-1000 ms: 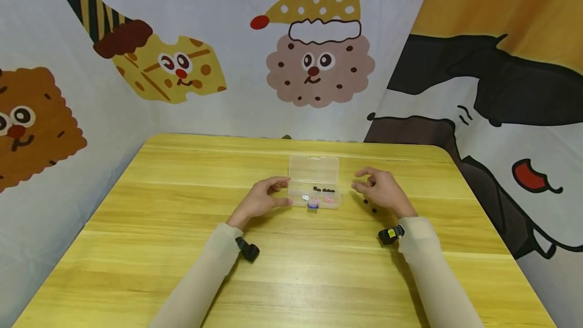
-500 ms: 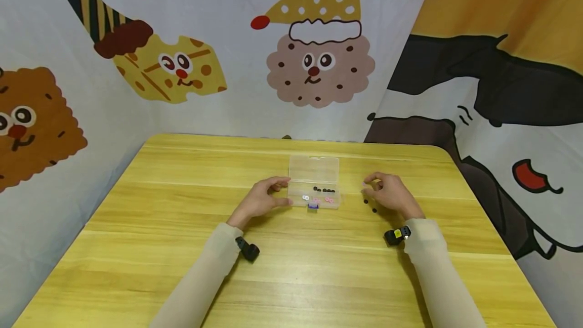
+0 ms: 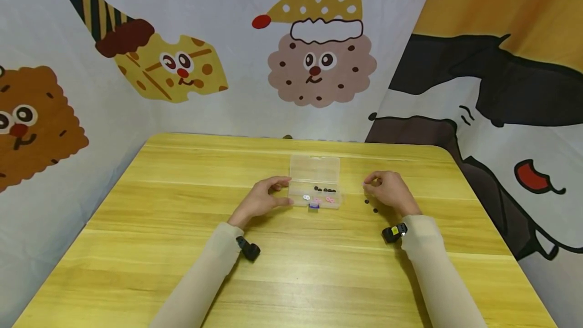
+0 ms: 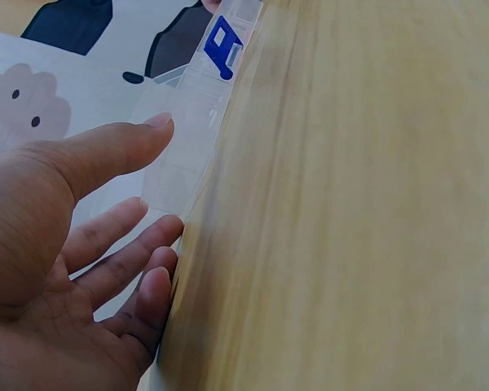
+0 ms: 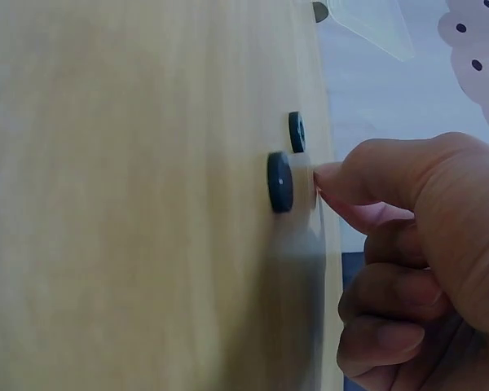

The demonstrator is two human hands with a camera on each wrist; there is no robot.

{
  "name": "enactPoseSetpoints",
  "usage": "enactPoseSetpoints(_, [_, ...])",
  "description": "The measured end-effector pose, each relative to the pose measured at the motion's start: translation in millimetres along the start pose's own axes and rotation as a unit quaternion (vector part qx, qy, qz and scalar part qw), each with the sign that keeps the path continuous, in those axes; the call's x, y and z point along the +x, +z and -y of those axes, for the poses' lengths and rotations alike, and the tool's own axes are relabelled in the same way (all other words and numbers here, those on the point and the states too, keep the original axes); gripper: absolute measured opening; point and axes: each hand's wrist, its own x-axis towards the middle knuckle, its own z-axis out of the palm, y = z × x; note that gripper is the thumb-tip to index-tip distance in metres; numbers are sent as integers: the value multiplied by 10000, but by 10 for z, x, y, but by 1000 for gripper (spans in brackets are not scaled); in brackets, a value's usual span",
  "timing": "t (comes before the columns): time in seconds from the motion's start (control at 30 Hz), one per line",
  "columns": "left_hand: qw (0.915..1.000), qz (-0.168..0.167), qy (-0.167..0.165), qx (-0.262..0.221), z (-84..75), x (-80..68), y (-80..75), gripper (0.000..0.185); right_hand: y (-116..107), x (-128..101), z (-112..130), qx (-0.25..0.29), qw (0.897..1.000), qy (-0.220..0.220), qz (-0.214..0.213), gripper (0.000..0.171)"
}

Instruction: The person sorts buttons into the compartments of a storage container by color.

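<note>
A clear plastic box (image 3: 297,201) lies with its lid (image 3: 314,168) folded back, a blue latch (image 3: 313,206) on its front. Several black buttons (image 3: 326,190) sit in its back row, with white buttons (image 3: 306,197) and pink buttons (image 3: 330,200) toward the front. My left hand (image 3: 260,197) rests at the box's left end, fingers relaxed, fingertips right at its edge. To the right of the box, my right hand (image 3: 390,190) pinches a small pale button (image 3: 364,185) between thumb and index finger, mostly hidden by the fingertips. Its other fingers (image 5: 391,289) are curled in.
Two black buttons lie on the wooden table (image 3: 291,272) near my right hand, a nearer one (image 5: 280,182) and a farther one (image 5: 297,132). A cloth with cartoon prints (image 3: 191,120) hangs behind the table's far edge.
My right hand has moved back a little to the right and its thumb and index finger have closed on the small pale button. My left hand and the box have stayed put.
</note>
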Motion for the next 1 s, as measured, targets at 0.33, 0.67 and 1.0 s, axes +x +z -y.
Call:
enactPoseSetpoints(0.33, [10000, 7, -1, 57, -7, -2, 2, 64, -4, -16, 48, -128, 9999, -22, -22, 20])
enactPoseSetpoints(0.67, [10000, 23, 68, 41, -5, -4, 4, 65, -11, -31, 76, -96, 9999, -65, -42, 18])
enactPoseSetpoints(1.0, [10000, 27, 44, 33, -7, -1, 4, 65, 5, -26, 80, -215, 9997, -80, -91, 20])
